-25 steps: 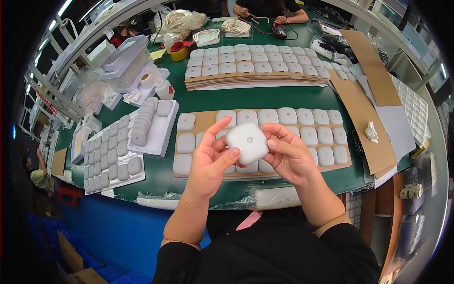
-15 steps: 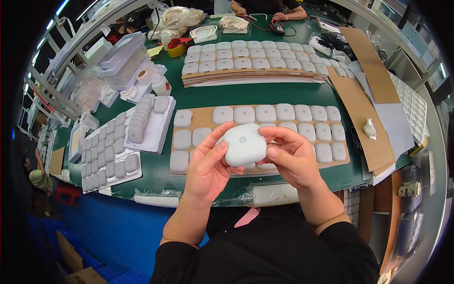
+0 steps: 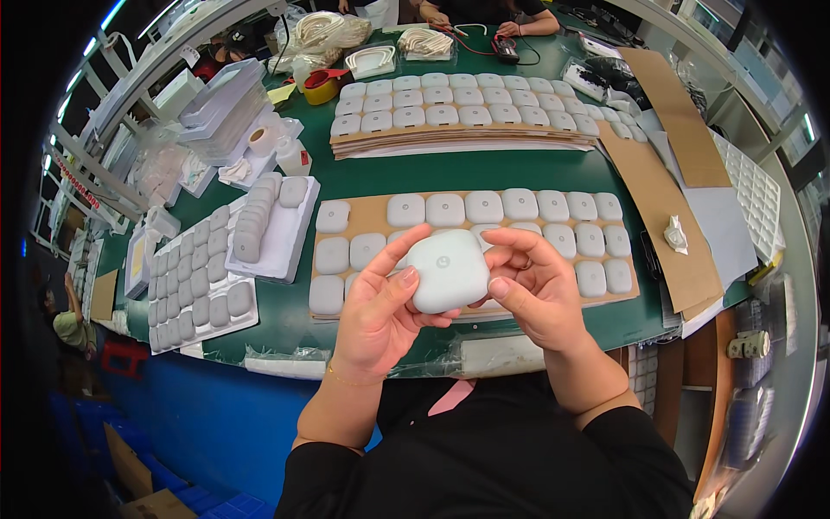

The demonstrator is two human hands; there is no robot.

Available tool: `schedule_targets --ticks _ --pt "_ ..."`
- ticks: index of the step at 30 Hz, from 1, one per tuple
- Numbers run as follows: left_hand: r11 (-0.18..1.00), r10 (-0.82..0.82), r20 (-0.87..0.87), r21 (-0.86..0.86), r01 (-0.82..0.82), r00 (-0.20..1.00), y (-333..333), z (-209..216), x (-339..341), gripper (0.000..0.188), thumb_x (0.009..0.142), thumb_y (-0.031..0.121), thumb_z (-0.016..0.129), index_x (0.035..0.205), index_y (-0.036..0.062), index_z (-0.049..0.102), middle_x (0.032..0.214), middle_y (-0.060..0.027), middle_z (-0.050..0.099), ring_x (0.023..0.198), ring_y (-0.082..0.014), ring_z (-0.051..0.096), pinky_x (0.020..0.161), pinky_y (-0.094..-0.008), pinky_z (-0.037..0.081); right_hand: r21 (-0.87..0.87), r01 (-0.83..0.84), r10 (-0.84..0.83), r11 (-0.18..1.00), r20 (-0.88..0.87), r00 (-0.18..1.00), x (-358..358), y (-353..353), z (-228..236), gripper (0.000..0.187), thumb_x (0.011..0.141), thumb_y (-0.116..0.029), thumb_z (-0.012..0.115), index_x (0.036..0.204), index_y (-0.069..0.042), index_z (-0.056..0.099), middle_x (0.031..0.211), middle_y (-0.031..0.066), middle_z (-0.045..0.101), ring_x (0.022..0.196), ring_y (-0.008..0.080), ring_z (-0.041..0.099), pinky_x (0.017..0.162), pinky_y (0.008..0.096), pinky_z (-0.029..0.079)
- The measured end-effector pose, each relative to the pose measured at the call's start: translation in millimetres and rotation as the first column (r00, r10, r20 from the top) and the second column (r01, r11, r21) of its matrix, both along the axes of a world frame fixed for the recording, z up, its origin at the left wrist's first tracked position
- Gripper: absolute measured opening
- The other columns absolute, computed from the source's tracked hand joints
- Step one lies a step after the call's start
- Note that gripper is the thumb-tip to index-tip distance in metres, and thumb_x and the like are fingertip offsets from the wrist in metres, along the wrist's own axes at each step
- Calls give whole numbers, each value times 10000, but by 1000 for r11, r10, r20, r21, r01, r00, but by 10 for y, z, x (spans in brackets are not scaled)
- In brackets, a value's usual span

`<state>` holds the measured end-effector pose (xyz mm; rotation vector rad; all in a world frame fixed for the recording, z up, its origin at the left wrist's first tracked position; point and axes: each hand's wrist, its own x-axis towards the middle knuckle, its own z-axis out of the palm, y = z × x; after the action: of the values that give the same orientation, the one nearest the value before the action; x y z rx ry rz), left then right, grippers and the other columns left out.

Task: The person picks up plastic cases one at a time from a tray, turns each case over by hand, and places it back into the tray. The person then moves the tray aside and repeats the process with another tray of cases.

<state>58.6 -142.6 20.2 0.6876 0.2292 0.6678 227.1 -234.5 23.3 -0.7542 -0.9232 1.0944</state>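
Observation:
Above the near part of the table I hold up a white rounded-square plastic case (image 3: 448,278) with a small round mark on its face. My left hand (image 3: 378,303) grips its left side, thumb on the front edge and fingers behind. At the right edge, my right hand (image 3: 538,290) pinches the case between thumb and bent fingers; the fingertips behind it are partly hidden. Below and beyond lies a cardboard sheet (image 3: 367,210) bearing rows of similar cases (image 3: 520,204), some hidden by my hands.
Farther back, more cases (image 3: 442,115) sit on stacked cardboard (image 3: 467,140). White trays of grey cases (image 3: 238,298) stand at left, near red tape (image 3: 321,87). Cardboard strips (image 3: 683,121) lie at right. Across the green table (image 3: 389,175), another person's hands (image 3: 510,29) are beside a meter (image 3: 506,50).
The case in my hands has tilted and turned slightly, its lower edge dropping a little. My right fingers have shifted along its edge. Another person's hand appears at the far edge.

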Motion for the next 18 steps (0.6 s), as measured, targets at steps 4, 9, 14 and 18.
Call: schedule_targets --ticks 4,9,14,18 --pt "1000 -2 3 -21 2 1000 14 -27 -20 465 931 139 493 1347 -3 340 1116 -203 577 811 -283 670 675 -332 592 -36 5 -4 999 38 999 -17 14 -3 376 856 8 581 1221 18 490 1020 88 569 923 146 589 801 289 508" --pt "993 113 -86 44 -109 990 -47 -4 28 491 924 112 507 1356 -14 311 1124 -205 575 870 -274 659 719 -361 585 86 163 -179 983 232 956 -136 87 -74 336 836 -18 625 1160 25 551 985 79 574 898 141 568 796 289 494" --pt "991 114 -88 80 -107 990 -29 -36 31 503 924 104 509 1363 -16 296 1146 -204 565 916 -270 646 753 -376 575 121 224 -250 967 292 923 -136 136 -155 305 840 -43 636 1131 23 574 986 81 584 899 134 567 768 250 475" --pt "999 23 -41 42 -21 999 4 -67 -11 502 927 105 505 1367 -14 294 1158 -186 564 954 -268 631 756 -374 568 -6 246 -240 969 194 951 -97 110 -164 279 884 -76 597 1143 21 564 957 76 615 854 103 567 740 218 450"
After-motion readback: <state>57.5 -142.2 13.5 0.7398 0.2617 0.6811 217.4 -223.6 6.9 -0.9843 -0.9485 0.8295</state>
